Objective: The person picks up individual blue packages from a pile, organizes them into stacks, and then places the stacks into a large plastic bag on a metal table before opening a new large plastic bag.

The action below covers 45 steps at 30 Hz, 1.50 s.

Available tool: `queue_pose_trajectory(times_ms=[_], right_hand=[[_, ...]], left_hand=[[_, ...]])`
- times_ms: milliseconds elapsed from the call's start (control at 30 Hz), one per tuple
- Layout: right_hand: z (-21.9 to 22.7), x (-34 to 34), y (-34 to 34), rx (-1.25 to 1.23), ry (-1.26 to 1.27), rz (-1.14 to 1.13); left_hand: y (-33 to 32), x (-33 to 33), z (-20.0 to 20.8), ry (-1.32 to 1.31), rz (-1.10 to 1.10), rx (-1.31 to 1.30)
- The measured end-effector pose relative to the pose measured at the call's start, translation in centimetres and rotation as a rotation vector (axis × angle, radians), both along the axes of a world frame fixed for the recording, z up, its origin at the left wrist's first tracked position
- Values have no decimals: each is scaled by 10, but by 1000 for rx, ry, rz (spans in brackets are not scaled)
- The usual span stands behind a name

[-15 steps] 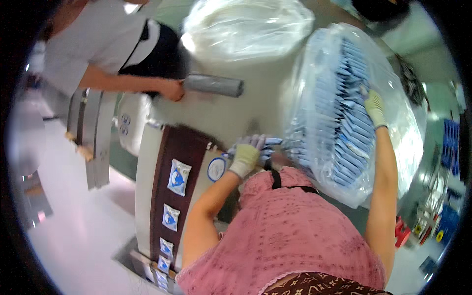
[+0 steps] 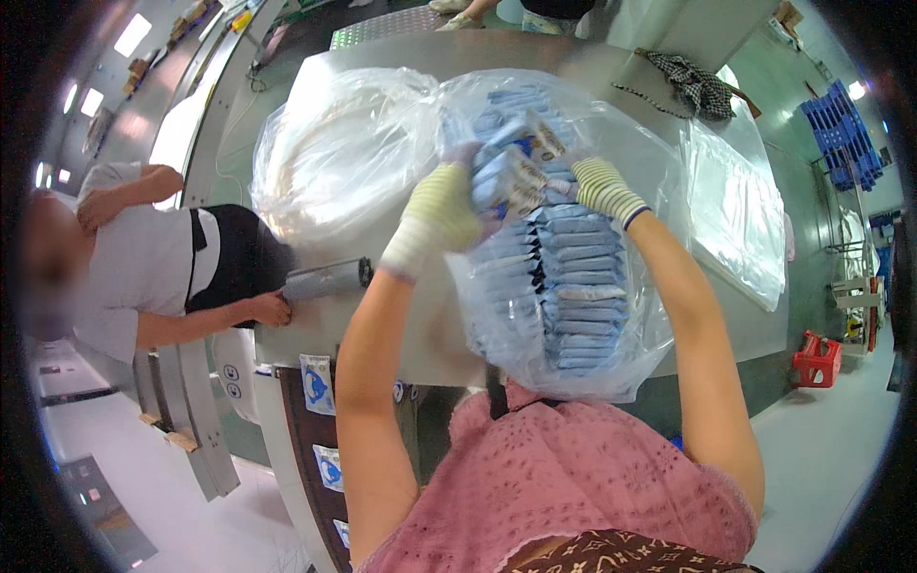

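Note:
A large clear plastic bag lies open on the metal table, with rows of small light-blue packets packed inside. My left hand, in a striped yellow-white glove, is closed around a bunch of blue-and-white packets at the bag's mouth, slightly blurred. On the other side of that bunch is my right hand, in a matching glove, its fingers curled against the packets. Its fingertips are partly hidden, so its hold cannot be made out fully.
Another clear bag sits to the left. Flat clear bags and a checked cloth lie at the right. A co-worker's hand holds a grey roll. Packets ride a dark conveyor. A red crate stands on the floor.
My view has turned. My left hand has moved from beside the conveyor to the bag with packets in its grip. My right hand has gone from the bag's side to the bunch.

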State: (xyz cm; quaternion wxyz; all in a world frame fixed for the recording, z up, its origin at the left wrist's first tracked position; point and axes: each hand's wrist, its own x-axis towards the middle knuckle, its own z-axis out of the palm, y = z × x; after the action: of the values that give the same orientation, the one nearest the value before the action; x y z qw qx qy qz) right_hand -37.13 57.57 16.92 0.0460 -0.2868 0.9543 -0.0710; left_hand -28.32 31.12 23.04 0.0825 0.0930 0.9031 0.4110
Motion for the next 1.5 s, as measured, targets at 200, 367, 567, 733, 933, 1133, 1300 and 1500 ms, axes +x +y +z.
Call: queue_pose_trajectory(times_ms=[200, 367, 567, 733, 933, 1133, 1300, 1500], right_hand=[[2, -3, 15, -140, -46, 117], [1, -33, 26, -573, 1, -285], [-112, -133, 56, -1289, -391, -530], [-34, -77, 1, -1071, -211, -488], [-20, -101, 3, -246, 7, -26], [-13, -89, -35, 125, 118, -59], [-51, -107, -5, 77, 131, -72], [-55, -106, -17, 298, 199, -77]], left_hand=[[60, -123, -13, 121, 102, -690], [117, -152, -50, 91, -157, -782], [81, -183, -59, -62, -119, -48], [96, -152, -101, -119, 510, 1127], [106, -180, -155, 379, 323, 164], [95, -132, -69, -153, 584, -10], [70, -36, -45, 182, 269, 135], [-30, 157, -71, 426, 268, -108]])
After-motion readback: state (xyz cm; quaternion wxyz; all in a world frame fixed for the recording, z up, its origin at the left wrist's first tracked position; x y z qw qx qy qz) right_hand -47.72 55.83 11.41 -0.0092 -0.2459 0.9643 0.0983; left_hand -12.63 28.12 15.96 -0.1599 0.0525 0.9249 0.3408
